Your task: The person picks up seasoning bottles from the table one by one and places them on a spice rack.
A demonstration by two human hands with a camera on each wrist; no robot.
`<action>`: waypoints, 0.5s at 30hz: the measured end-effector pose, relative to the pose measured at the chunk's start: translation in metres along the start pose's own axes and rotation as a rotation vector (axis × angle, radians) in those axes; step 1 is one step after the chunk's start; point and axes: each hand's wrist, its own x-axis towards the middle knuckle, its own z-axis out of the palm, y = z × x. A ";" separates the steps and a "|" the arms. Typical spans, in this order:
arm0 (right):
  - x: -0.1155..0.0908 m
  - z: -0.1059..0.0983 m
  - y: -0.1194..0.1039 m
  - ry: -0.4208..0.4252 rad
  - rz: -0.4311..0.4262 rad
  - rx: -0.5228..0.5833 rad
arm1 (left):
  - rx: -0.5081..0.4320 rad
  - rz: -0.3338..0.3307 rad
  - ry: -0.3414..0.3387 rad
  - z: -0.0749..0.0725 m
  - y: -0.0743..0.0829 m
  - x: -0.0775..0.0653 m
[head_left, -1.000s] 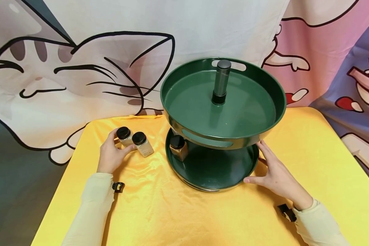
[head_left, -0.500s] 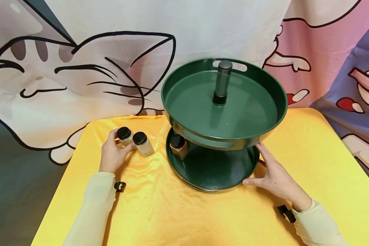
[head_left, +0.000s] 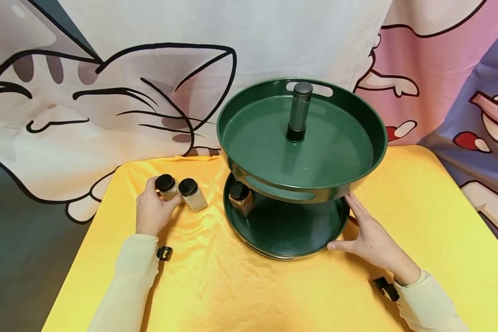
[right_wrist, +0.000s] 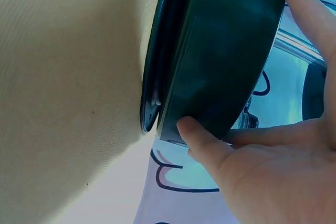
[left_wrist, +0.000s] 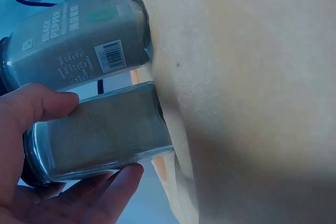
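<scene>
My left hand [head_left: 154, 210] pinches a square glass spice jar [left_wrist: 107, 132] with a black lid, thumb on one side and fingers on the other. Close beside it stands a second jar [head_left: 193, 197], whose label reads black pepper in the left wrist view. A two-tier green turntable tray stands at the centre. My right hand [head_left: 369, 235] rests spread against the right side of its lower tier [head_left: 290, 230], with thumb and fingertips touching the wall and rim. Another black-lidded jar [head_left: 241, 200] stands in the lower tier at the left.
The wide upper tier [head_left: 269, 152] overhangs the lower one and hides its back part. A dark post [head_left: 300, 110] rises from its middle. A yellow cloth [head_left: 232, 295] covers the table, and a cartoon-printed curtain [head_left: 274, 41] hangs behind.
The jar in my left hand has tilted or shifted slightly toward me, away from its neighbour. My left wrist has moved a little to the right. The right hand and the tray look unchanged.
</scene>
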 end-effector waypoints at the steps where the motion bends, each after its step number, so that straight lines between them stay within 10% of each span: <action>1: 0.000 0.000 0.000 -0.001 0.000 -0.002 | 0.001 -0.003 0.003 0.000 0.000 -0.001; 15: -0.001 -0.002 0.000 0.001 -0.015 -0.015 | 0.022 -0.039 0.069 -0.016 0.007 -0.018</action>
